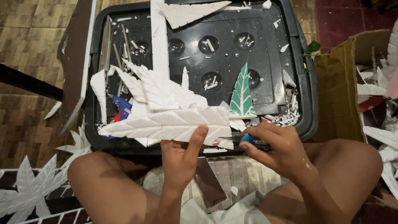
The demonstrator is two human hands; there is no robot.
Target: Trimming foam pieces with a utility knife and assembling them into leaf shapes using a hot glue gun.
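My left hand (pixel 182 155) grips a long white foam leaf (pixel 166 124) with carved veins, thumb on top, holding it level over the near edge of a black plastic lid (pixel 269 83). My right hand (pixel 275 147) is closed on a blue-handled cutter (pixel 248 138) whose blade touches the leaf's right end. More white foam leaves (pixel 155 89) lie piled on the lid behind it. A green-painted foam leaf (pixel 242 97) lies at the lid's middle.
A blue and red glue gun (pixel 120 108) lies at the lid's left. A long white foam strip (pixel 159 37) and foam scraps litter the lid. A cardboard box (pixel 344 91) with foam pieces stands right. Foam leaves (pixel 33 186) lie on the floor left. My bare knees frame the view.
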